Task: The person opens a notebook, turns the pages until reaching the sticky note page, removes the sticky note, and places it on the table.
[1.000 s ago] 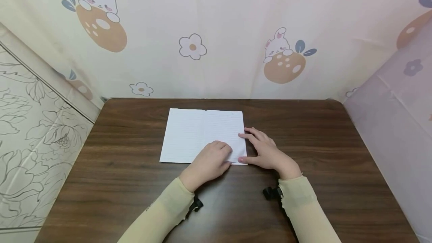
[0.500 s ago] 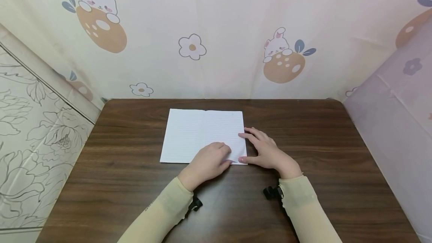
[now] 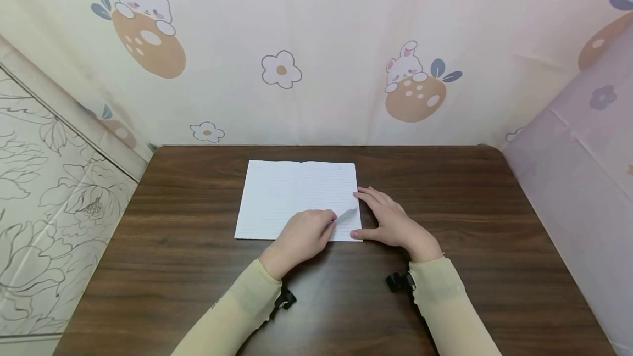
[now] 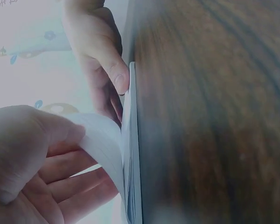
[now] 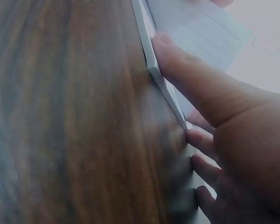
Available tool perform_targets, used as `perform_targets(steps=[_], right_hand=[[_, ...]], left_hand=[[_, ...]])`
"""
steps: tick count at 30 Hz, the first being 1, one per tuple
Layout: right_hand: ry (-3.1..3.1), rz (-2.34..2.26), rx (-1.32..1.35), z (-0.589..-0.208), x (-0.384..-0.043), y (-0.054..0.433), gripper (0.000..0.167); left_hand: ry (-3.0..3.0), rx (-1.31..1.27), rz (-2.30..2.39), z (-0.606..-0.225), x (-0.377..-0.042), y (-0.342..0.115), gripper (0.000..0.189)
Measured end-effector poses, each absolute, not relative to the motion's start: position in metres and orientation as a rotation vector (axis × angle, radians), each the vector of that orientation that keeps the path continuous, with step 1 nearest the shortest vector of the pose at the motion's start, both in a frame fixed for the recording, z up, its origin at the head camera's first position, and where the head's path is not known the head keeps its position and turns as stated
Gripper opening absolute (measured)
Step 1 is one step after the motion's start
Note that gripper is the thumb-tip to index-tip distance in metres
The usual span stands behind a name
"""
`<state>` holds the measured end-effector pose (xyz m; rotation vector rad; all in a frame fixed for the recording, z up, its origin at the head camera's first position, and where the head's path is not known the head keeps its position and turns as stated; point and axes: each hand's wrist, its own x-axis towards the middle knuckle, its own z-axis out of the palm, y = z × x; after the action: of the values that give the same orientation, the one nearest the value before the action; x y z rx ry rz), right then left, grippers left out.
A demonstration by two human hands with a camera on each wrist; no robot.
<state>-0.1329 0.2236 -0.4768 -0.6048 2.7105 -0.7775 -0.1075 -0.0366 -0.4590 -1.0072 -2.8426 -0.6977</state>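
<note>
Page (image 3: pixel 347 215) has lifted higher at near right, left hand (image 3: pixel 306 231) pinching it, right hand (image 3: pixel 395 224) loosely spread at notebook's (image 3: pixel 295 194) right edge.

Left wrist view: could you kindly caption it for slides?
Left hand pinches a curved page; right hand touches notebook.

White, lined notebook (image 3: pixel 269 196); brown, wood-grained table (image 3: pixel 188 196); cream, rabbit-printed backdrop (image 3: pixel 336 98).
</note>
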Motion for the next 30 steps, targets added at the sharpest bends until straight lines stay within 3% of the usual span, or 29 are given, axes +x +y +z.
perform_targets(steps=[16,25,30], right_hand=[[2.730,-0.753,-0.573,-0.479,-0.131,0.225,0.105],[2.726,-0.738,-0.591,-0.477,-0.133,0.224,0.104],[2.725,-0.743,-0.599,-0.477,-0.133,0.224,0.105]], left_hand=[[-2.713,-0.538,-1.093,-0.445,-0.111,-0.053,0.011],[-2.616,-0.316,-1.180,-0.436,-0.113,-0.088,0.015],[-2.630,-0.269,-1.124,-0.442,-0.110,-0.108,0.009]])
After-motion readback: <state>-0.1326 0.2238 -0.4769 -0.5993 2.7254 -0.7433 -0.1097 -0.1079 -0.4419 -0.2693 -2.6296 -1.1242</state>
